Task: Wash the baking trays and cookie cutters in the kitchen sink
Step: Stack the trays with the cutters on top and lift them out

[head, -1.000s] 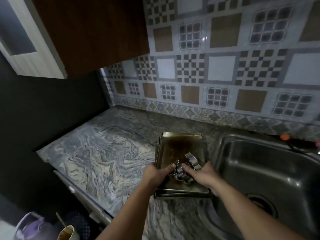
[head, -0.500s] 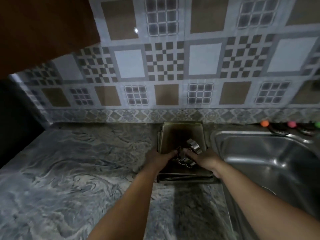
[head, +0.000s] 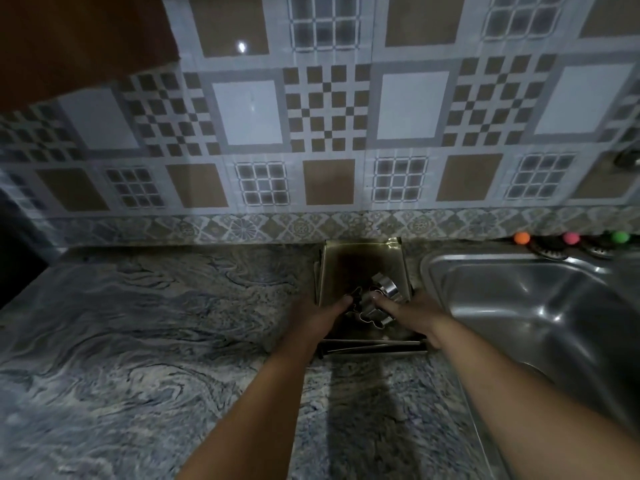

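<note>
- The stack of baking trays is on the marble counter, just left of the steel sink.
- Several metal cookie cutters lie in the top tray, near its front edge.
- The left hand grips the trays' left side, thumb over the rim.
- The right hand grips the right side, thumb touching the cutters.
- Behind is a patterned tile wall.
</note>
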